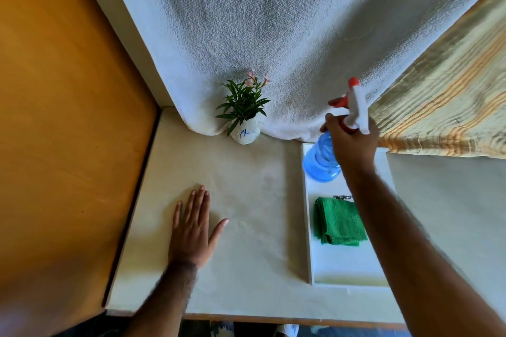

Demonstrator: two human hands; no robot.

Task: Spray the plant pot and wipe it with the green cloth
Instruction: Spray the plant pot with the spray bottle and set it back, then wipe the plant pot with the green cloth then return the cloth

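A small white plant pot (246,134) with a blue mark stands at the back of the table, holding green leaves and pink flowers. My right hand (351,142) grips the neck of a blue spray bottle (320,161) with a white and red trigger head, held in the air above the far end of a white tray (353,279), to the right of the pot. A folded green cloth (338,221) lies in the tray. My left hand (194,227) rests flat on the table, fingers apart, holding nothing.
The table (246,227) is covered in white. A white textured cloth (260,35) hangs behind the pot. An orange wooden panel (60,117) borders the left side. A striped yellowish curtain (451,104) hangs at the right. The table's front edge is near me.
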